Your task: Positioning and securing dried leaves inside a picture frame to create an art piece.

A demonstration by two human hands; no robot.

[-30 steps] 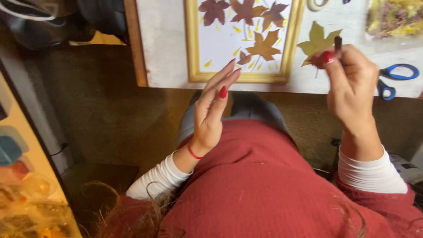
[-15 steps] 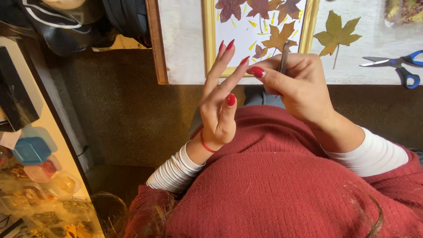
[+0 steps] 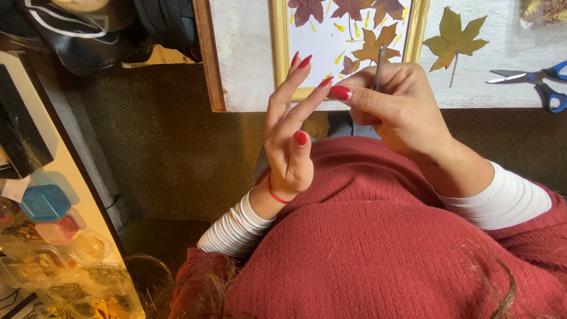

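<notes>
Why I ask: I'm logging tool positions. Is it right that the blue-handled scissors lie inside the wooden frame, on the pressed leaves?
Not quite. In the head view the scissors lie outside the wooden frame, on the pale table to its right, beyond a loose yellow-green leaf.

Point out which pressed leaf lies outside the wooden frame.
The yellow-green maple leaf, alone on the white tabletop right of the frame, near the scissors. The reddish and orange leaves lie inside.
</notes>
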